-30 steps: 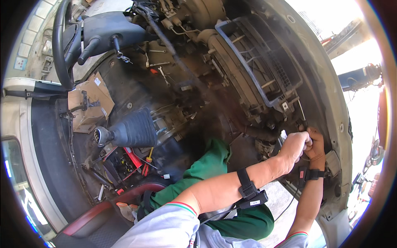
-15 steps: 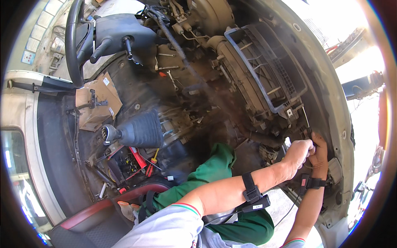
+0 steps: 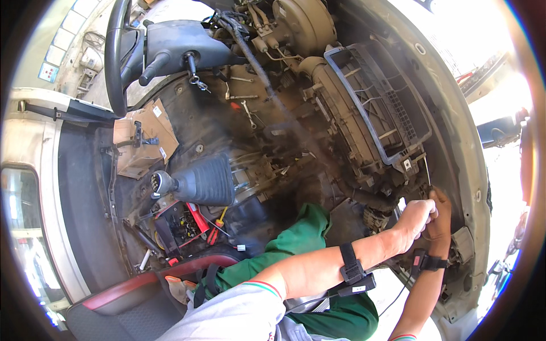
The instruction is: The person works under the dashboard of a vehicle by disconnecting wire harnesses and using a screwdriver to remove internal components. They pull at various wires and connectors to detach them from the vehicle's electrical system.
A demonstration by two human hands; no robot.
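My left hand [image 3: 417, 219] is closed beside my right hand, its fingers meeting the right hand's fingers. What it grips is hidden, though a small pale piece [image 3: 401, 203] shows by its knuckles. My right hand [image 3: 440, 220] is closed too, at the lower end of a thin metal rod [image 3: 428, 171]. The rod rises from the fingers toward the corner of a dusty heater housing [image 3: 348, 122] with a grey-rimmed opening. Both hands are close to the bare body panel [image 3: 463, 187] on the right.
A gear lever [image 3: 165, 183] with a black boot stands left of centre. Spanners [image 3: 249, 115] lie on the floor beyond it. Red-handled pliers [image 3: 214, 234] and a yellow-handled tool [image 3: 220, 217] are beside the seat. A cardboard box [image 3: 139, 162] is at left, below the steering wheel [image 3: 115, 62].
The whole view has shifted slightly, so the cab's parts appear farther right and lower. My hands stay together at the rod's lower end, with only a slight change in the fingers.
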